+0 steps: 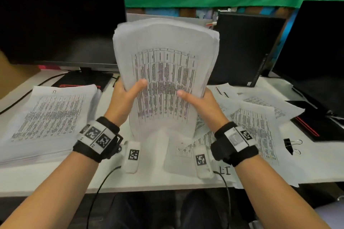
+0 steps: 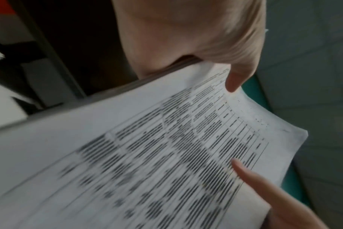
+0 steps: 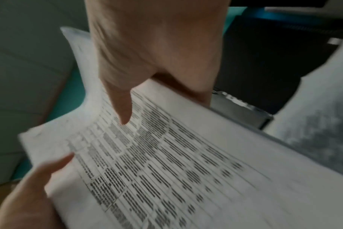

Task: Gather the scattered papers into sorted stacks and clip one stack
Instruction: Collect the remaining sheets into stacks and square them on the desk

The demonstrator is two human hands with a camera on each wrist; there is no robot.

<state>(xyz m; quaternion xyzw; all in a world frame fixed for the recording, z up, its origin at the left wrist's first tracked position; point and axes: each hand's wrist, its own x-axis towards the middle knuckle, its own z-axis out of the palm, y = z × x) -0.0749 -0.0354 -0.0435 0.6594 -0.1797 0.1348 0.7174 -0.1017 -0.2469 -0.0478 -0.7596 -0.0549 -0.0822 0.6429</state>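
**Ana:** Head view first: where is the stack point(image 1: 165, 72)?

**Ben:** Upright between the two hands, above the middle of the desk point(image 1: 149, 178). Its lower edge looks to sit at the desk or just over it; I cannot tell which. The printed table faces the person.

**Ana:** And the left hand point(image 1: 123, 98)?

**Ben:** It grips the stack's left edge. The thumb lies across the front sheet, and the fingers go round behind, out of sight.

**Ana:** The right hand point(image 1: 202, 106)?

**Ben:** The same on the right edge, thumb on the print, fingers behind. The thumb tips point toward each other, apart, over the table's lower half.

**Ana:** Do the wrist views agree?

**Ben:** Yes. In the left wrist view the left hand point(image 2: 188, 38) pinches the stack point(image 2: 147, 155), thumb on the page. The right hand's thumb point(image 2: 264, 186) comes in from the lower right. In the right wrist view the right hand point(image 3: 157, 46) clamps the stack point(image 3: 186, 162) the same way, and the left hand point(image 3: 29, 193) enters at the lower left. Both views are blurred.

**Ana:** Other papers?

**Ben:** A second pile point(image 1: 50, 117) lies flat on the desk, left of the left forearm. Loose sheets point(image 1: 251, 117) are spread at the right, overlapping, under and beyond the right hand.

**Ana:** The clip?

**Ben:** A black binder clip point(image 1: 291, 146) lies on the loose sheets, right of the right wrist, well apart from the stack.

**Ana:** Behind?

**Ben:** A dark monitor point(image 1: 59, 20) at the left, a black computer case point(image 1: 245, 48) at the right.
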